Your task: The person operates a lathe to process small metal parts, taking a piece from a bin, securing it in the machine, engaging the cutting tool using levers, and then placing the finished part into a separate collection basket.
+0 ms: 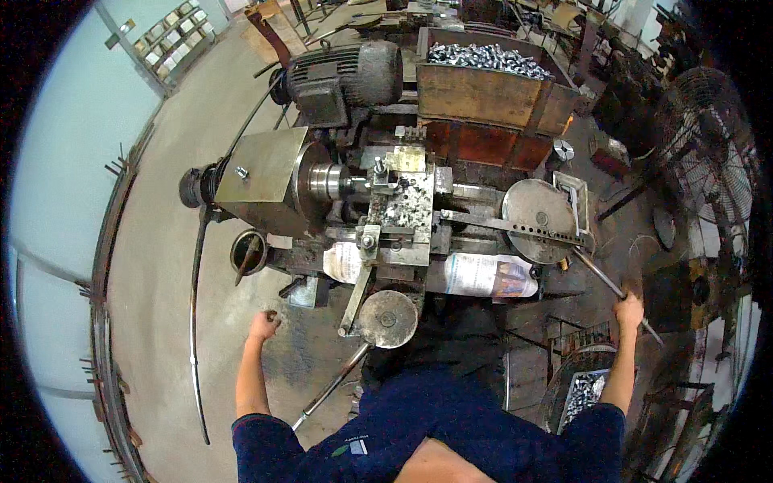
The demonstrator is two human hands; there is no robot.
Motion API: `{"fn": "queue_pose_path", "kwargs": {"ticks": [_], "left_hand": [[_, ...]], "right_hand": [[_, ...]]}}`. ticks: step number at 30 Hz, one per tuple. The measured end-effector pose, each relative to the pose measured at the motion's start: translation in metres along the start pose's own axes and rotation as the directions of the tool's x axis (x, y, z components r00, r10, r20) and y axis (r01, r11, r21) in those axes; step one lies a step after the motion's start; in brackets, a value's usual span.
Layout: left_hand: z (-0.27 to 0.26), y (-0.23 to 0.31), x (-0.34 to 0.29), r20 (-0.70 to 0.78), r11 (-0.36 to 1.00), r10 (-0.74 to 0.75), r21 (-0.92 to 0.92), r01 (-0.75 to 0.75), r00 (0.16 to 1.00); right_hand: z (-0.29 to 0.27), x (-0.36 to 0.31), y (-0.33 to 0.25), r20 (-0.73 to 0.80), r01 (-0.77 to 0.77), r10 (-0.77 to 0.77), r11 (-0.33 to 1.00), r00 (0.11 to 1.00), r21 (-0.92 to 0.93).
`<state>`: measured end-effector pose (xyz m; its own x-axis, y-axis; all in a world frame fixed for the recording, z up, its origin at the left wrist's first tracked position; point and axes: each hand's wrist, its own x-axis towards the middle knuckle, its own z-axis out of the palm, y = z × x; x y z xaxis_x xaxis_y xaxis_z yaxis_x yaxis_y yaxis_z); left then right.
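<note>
My right hand (630, 311) is wrapped around a long metal lever (594, 269), which slopes down from the round disc (538, 211) on the right of a small lathe. Off to the left, my left hand (262, 325) hangs in the air with its fingers curled; a small dark bit shows at the fingertips, too small to name. In the middle, the lathe's chuck (324, 182) faces a tool block (382, 175) on a slide (411, 201) strewn with dark chips. A second lever (330, 386) runs from a smaller disc (388, 319) in front of me.
A dark pot (249, 252) with a stick in it stands nearer my left hand. Behind the lathe are a motor (345, 79) and a rusty bin (475, 92) full of shiny metal parts. A tray of small parts (583, 393) sits beside my right forearm; a large fan (708, 137) stands far right.
</note>
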<state>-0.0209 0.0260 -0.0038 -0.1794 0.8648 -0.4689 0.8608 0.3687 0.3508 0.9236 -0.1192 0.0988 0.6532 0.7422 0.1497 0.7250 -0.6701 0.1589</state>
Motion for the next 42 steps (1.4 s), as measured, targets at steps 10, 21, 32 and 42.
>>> {"fn": "queue_pose_path", "kwargs": {"ticks": [10, 21, 32, 42], "left_hand": [[0.024, 0.004, -0.029, 0.068, 0.995, -0.021, -0.100, 0.028, 0.997], [0.015, 0.067, -0.013, 0.012, 0.960, 0.107, -0.262, -0.100, 0.994], [-0.012, 0.077, 0.024, -0.280, 0.980, 0.199, 0.058, -0.190, 0.939], [0.077, 0.097, 0.053, -0.477, 0.940, -0.114, 0.231, 0.249, 0.872]], "right_hand": [[-0.059, -0.181, -0.070, 0.275, -0.157, 0.069, 0.938, 0.959, 0.310], [-0.066, -0.188, -0.081, 0.290, -0.114, 0.021, 0.945, 0.957, 0.306], [-0.029, -0.036, -0.004, 0.233, -0.173, 0.184, 0.983, 0.955, -0.067], [-0.024, 0.081, -0.028, 0.158, -0.194, 0.221, 0.967, 0.963, -0.167]]}}
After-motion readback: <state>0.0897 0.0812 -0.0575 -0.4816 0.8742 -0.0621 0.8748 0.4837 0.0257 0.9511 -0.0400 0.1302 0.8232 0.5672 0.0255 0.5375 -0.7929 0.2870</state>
